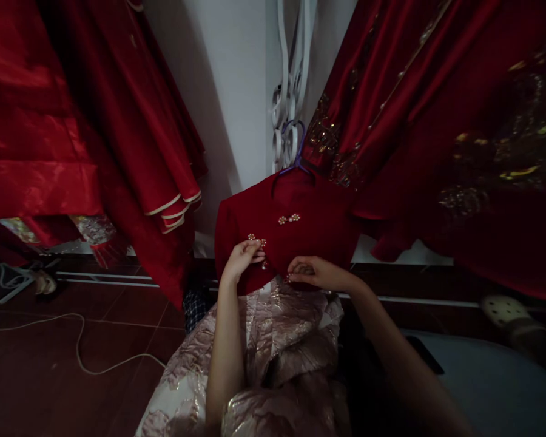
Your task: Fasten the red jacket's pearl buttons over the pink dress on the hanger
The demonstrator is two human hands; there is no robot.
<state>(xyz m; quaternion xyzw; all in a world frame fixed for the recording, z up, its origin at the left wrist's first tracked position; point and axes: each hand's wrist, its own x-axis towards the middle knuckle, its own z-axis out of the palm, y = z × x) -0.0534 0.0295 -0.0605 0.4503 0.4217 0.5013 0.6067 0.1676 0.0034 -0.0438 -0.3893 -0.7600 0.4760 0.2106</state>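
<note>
A dark red jacket (300,233) hangs on a blue hanger (295,159) hooked on a white scrolled rail (287,91). It has pearl-like knot buttons (289,218) down its front. My left hand (243,255) pinches the jacket's front edge at a lower button (257,240), fingers closed on the cloth. My right hand (312,272) grips the jacket's lower hem, fingers curled around it. Below the jacket hangs a pale pink brocade skirt (273,352) with gold patterns, partly behind my forearms.
Red satin garments (118,133) hang at left, and embroidered red robes (459,139) at right. A white cord (79,349) trails over the dark red floor tiles. A white hanger (13,282) lies at far left. A pale slipper (505,311) sits at right.
</note>
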